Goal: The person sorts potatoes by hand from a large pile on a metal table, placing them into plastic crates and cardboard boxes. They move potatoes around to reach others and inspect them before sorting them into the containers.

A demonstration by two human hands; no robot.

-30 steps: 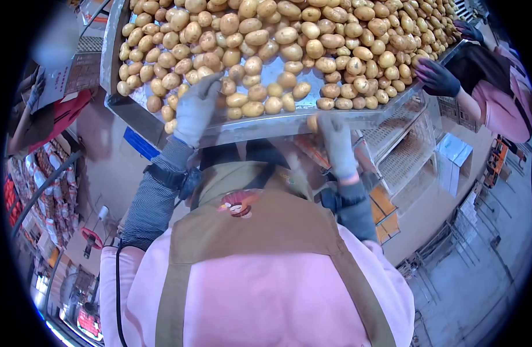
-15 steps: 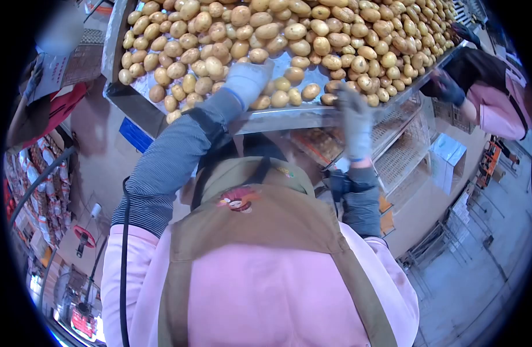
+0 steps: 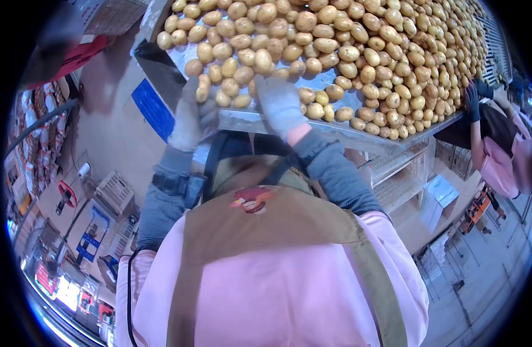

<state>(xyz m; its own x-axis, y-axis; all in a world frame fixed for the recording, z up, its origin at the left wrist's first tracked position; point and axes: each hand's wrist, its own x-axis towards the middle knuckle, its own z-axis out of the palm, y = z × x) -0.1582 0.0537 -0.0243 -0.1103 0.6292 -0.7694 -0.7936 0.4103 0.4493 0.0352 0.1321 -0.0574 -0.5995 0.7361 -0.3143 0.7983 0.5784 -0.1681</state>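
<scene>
Small yellow-brown potatoes (image 3: 323, 45) lie spread over a metal sorting table (image 3: 358, 137) with a raised rim. My left hand (image 3: 191, 118), in a pale grey glove, is at the front-left rim with thumb and fingers apart, close beside the nearest potatoes. Slightly blurred, it shows nothing in its grasp. My right hand (image 3: 280, 105), gloved too, reaches over the front rim. Its fingers stretch out among the potatoes at the edge, next to a potato partly hidden by the fingertips. Several potatoes sit between the two hands.
At right, a co-worker's gloved hand (image 3: 473, 107) is by the table's far edge. Plastic crates (image 3: 399, 188) stand under the table, with a white box (image 3: 439, 199) beside them. A blue panel (image 3: 152, 110) is to the left, with filled sacks (image 3: 40, 144) farther out.
My view has shifted, and the table appears farther right. My right hand has come left across the front rim; my left hand has moved from among the potatoes to the left rim.
</scene>
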